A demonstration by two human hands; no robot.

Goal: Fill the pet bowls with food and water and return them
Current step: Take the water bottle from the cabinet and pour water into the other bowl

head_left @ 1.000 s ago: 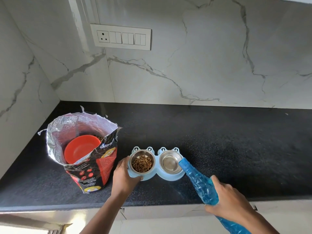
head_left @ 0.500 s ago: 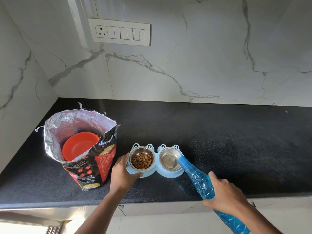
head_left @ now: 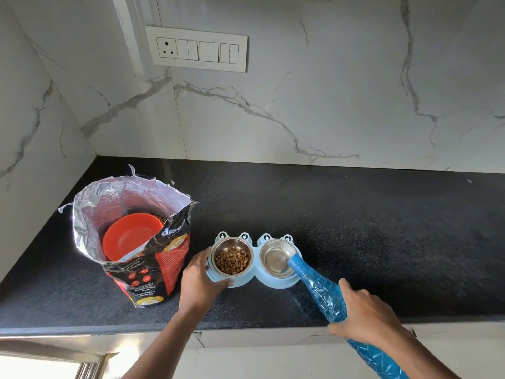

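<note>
Now: water bottle (head_left: 326,294) tipped over empty bowl, pet feeder (head_left: 255,279) on bench (head_left: 382,242).
L hand (head_left: 200,280) grips feeder's left edge, fingers curled round the rim beside the kibble bowl (head_left: 231,259). R hand (head_left: 366,314) wraps the blue bottle, neck over the right steel bowl (head_left: 274,259); can't tell if water's flowing. Food bag (head_left: 153,269) stands open to the left w/ red bowl (head_left: 131,236) inside.

Single head view: looks forward and down, close over countertop (head_left: 355,242), facing marble wall (head_left: 328,91).
</note>
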